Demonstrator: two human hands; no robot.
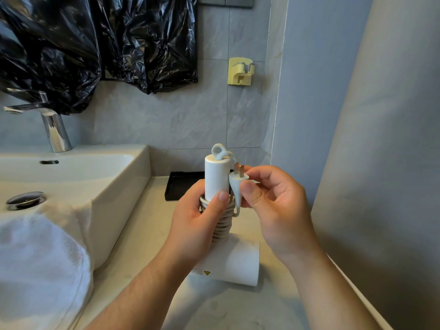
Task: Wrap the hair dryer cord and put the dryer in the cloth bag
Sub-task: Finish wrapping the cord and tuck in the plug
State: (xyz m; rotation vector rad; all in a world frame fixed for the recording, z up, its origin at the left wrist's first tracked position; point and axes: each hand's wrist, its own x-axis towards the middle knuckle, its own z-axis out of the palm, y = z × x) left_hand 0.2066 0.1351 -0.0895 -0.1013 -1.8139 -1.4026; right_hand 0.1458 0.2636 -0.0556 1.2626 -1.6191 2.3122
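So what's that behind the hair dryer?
A black tray sits on the counter behind the hair dryer. The dryer and the left hand cover its right part, so anything lying there is hidden.

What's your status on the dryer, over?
Left hand grips dryer handle over coiled cord. Right hand pinches plug, not yet tucked. Dryer on counter, not bagged. Black tray behind, apart.

**The tally**

Two hands: left hand (197, 217), right hand (278, 210). One hair dryer (215, 179), one cord (223, 225), one plug (237, 188) with two prongs. One sink (114, 194), one faucet (56, 132), one black tray (176, 186), one yellow hook (240, 71), one white cloth (35, 258).
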